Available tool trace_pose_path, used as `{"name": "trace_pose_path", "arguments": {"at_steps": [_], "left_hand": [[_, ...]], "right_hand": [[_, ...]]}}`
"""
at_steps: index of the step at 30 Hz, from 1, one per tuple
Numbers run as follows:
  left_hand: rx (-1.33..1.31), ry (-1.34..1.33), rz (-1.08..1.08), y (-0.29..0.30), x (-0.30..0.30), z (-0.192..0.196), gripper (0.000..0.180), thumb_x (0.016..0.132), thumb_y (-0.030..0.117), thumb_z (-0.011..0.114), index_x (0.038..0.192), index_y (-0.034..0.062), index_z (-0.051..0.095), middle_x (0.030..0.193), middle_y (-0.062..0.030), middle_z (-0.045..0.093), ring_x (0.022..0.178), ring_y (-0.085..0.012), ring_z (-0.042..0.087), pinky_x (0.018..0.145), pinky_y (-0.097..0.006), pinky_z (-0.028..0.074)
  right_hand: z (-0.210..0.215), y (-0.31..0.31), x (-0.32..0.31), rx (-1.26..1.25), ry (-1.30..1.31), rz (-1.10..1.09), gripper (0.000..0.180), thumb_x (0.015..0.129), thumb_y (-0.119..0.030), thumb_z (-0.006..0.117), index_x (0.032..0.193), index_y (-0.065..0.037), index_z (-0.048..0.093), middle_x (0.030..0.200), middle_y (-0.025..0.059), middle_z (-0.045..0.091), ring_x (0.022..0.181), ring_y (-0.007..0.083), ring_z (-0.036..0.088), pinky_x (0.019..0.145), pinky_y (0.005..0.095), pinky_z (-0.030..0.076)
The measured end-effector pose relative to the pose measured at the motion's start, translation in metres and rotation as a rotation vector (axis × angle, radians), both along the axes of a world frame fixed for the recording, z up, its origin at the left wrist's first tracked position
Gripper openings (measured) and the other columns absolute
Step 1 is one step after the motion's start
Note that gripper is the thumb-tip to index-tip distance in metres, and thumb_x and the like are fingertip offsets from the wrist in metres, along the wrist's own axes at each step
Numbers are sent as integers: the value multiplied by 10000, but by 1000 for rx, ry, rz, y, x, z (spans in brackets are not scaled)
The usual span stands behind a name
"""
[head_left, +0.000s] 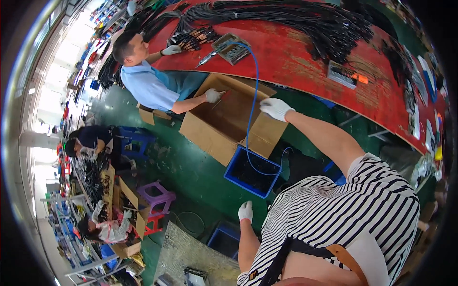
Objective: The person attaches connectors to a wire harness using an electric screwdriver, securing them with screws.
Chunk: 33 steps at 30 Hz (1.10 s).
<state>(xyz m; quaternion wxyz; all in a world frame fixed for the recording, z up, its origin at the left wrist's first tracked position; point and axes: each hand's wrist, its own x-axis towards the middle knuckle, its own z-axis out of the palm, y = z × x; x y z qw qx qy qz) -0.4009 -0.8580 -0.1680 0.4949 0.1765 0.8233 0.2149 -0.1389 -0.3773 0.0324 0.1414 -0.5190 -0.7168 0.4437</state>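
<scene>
My right hand [275, 109], in a white glove, reaches out at the right edge of a large brown carton [205, 136]. Its fingers stretch forward with nothing visible in them; whether they touch the cardboard I cannot tell. A blue air hose [258, 71] curves down just beside the fingertips. It runs from a powered screwdriver [208, 58] on the red bench past a blue plastic bin [229, 172]. My left hand [245, 211], also gloved, hangs low below that bin. Its fingers look curled, and nothing shows in them.
A co-worker in a light blue shirt [150, 86] sits across the carton, one gloved hand inside it. Black cable bundles [329, 28] and a parts tray [234, 50] lie on the red bench [281, 52]. Purple stool [156, 198], grey tabletop [191, 257] and other seated people are around.
</scene>
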Motion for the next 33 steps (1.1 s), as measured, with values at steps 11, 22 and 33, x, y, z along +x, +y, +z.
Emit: {"name": "trace_pose_path", "arguments": {"at_steps": [11,22,33], "left_hand": [[-116,45,20,64,76,4,428,1000,352,672,1277,29,720,1053,-82,768,824,-154,656,755,-288,525],[-116,99,31,251,121,105,504,1002,404,645,1324,17,684,1081,-105,760,851,-152,675,793,-304,539],[-198,168,-76,301,139,124,502,1003,423,622,1300,25,695,1237,-179,741,1184,-279,693,1019,-349,508]], "right_hand": [[-127,155,80,556,-476,-383,445,906,-342,657,1308,-151,633,1357,155,606,1275,367,556,1101,532,419],[-185,229,111,578,-674,-299,497,986,-369,575,1431,-150,543,1527,200,481,1434,412,412,1234,600,237],[-177,233,110,538,-622,-292,506,968,-356,599,1426,-148,536,1517,211,483,1439,415,405,1239,610,231]]}}
